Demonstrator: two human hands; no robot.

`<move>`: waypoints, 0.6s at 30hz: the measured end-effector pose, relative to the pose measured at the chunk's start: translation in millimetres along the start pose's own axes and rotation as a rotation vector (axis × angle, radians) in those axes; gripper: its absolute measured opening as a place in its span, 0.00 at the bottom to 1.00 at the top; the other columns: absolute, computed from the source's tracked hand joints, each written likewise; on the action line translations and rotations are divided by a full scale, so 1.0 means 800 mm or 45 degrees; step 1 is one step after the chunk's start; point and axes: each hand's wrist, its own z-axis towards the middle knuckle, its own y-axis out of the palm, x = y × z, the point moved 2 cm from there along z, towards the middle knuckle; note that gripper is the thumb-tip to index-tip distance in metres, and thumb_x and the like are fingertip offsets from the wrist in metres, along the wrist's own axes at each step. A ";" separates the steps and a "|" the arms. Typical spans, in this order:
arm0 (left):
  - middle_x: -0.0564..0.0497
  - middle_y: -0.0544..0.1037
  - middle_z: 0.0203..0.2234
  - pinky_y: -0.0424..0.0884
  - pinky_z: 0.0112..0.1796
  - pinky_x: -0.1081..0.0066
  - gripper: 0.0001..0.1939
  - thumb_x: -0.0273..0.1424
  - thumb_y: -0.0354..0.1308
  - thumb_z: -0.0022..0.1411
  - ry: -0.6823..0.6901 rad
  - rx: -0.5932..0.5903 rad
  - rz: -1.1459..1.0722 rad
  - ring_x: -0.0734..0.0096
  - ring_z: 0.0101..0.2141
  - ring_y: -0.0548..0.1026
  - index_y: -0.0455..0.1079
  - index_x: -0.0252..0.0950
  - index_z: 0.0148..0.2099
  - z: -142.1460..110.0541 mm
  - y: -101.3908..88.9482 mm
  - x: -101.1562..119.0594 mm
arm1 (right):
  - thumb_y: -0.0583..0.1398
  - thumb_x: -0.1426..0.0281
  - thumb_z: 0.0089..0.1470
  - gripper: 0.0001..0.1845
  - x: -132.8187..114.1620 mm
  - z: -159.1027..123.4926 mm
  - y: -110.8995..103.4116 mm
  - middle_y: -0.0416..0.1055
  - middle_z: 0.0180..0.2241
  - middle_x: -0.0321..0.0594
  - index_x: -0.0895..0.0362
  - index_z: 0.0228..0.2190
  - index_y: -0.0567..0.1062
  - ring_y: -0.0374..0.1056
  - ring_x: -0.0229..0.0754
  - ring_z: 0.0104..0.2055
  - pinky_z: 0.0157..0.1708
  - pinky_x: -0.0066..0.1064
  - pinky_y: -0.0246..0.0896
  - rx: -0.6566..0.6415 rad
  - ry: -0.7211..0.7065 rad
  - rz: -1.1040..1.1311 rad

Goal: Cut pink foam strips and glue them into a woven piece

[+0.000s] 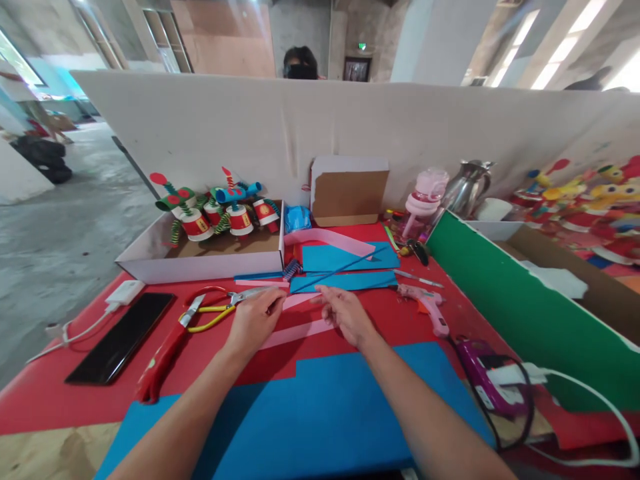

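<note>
My left hand (257, 315) is closed, thumb and fingers pinched together at the left end of a short pink paper strip (301, 301). Opposite it, my right hand (346, 315) has its fingers loosely apart beside that strip's right end. A second pink strip (295, 335) lies on the red tabletop just below the hands. Beyond them lie blue paper strips (350, 283) and a wider blue piece (345, 257) with a thin blue stick (333, 270) across them. Yellow-handled scissors (213, 319) and red-handled pliers (167, 350) rest left of my left hand.
A white box (210, 268) holds several paper-cup figures. A black phone (120, 339) lies at left. On the right are a pink glue gun (425, 307), a purple device (493, 377) with cables, and a green-sided box (520, 313). A white partition (225, 120) stands behind; a person is beyond it.
</note>
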 end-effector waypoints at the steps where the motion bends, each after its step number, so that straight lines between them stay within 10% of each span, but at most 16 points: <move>1: 0.53 0.82 0.29 0.71 0.33 0.76 0.13 0.31 0.50 0.67 0.052 0.032 -0.022 0.72 0.30 0.78 0.75 0.39 0.35 -0.001 0.001 0.004 | 0.68 0.48 0.40 0.25 0.001 0.001 0.002 0.76 0.26 0.37 0.56 0.30 0.75 0.63 0.32 0.19 0.19 0.25 0.58 0.009 0.036 0.148; 9: 0.51 0.79 0.26 0.67 0.30 0.76 0.11 0.31 0.52 0.67 0.063 -0.085 -0.163 0.74 0.26 0.74 0.75 0.37 0.35 -0.005 0.001 0.020 | 0.72 0.56 0.40 0.21 -0.002 0.007 -0.004 0.80 0.32 0.40 0.57 0.31 0.77 0.71 0.35 0.26 0.29 0.28 0.69 0.076 -0.011 0.401; 18: 0.52 0.78 0.23 0.63 0.28 0.74 0.19 0.44 0.53 0.62 -0.306 -0.476 -0.454 0.73 0.25 0.71 0.75 0.36 0.30 0.003 -0.001 0.027 | 0.73 0.54 0.37 0.24 0.001 -0.013 0.023 0.79 0.28 0.39 0.59 0.31 0.78 0.71 0.33 0.23 0.24 0.24 0.67 -0.242 0.067 0.370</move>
